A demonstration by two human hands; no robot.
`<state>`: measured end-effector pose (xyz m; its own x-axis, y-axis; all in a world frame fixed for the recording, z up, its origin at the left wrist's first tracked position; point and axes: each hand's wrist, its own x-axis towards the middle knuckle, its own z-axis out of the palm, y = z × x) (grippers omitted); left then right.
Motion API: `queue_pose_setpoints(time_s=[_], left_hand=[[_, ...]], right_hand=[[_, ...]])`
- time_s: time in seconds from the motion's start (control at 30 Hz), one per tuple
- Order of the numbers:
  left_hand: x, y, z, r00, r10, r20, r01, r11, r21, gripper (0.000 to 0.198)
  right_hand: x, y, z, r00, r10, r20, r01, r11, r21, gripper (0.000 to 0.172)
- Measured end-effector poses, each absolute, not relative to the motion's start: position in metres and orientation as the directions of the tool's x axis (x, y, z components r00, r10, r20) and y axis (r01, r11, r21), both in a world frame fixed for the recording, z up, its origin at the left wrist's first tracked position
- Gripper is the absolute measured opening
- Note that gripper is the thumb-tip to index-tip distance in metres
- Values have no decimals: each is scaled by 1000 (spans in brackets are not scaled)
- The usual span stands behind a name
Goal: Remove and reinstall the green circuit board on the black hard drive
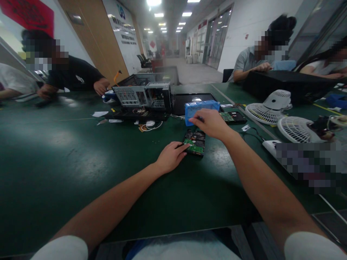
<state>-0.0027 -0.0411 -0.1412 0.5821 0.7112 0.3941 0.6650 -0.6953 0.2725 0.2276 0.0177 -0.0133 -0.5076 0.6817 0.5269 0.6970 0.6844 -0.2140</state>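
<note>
A hard drive (pixel 199 147) with a green circuit board lies on the table in front of me. My left hand (pixel 171 156) grips its left edge, with the index finger stretched over the board. Above and behind the drive is my right hand (pixel 210 122), its fingers pinched together. Something small and dark shows at those fingertips, too little of it to name. Just behind the right hand stands a blue plastic box (pixel 191 108), partly covered by it. A second hard drive (pixel 233 117) lies to the right of the box.
An open computer case (pixel 143 95) stands at the back, with a white cable (pixel 153 126) before it. Fan parts (pixel 264 112) and a white power strip (pixel 273 148) lie to the right. Co-workers sit left and right; a large black case (pixel 287 85) is at the right.
</note>
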Motion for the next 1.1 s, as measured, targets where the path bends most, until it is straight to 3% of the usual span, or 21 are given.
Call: queue_pose_setpoints(time_s=[0.23, 0.43, 0.73, 1.1], left_hand=[[-3, -42, -139, 579, 713, 396, 668, -693, 272, 46], [-2, -43, -138, 581, 716, 388, 668, -692, 276, 47], [-2, -43, -136, 582, 712, 393, 662, -695, 280, 46], [-1, -43, -137, 583, 712, 392, 664, -695, 276, 46]], right_hand=[[225, 17, -16, -511, 661, 549, 654, 714, -251, 31], [223, 13, -12, -496, 700, 515, 655, 690, -308, 25], [226, 16, -16, -480, 708, 518, 727, 652, -217, 35], [228, 17, -18, -437, 715, 546, 712, 646, -276, 23]])
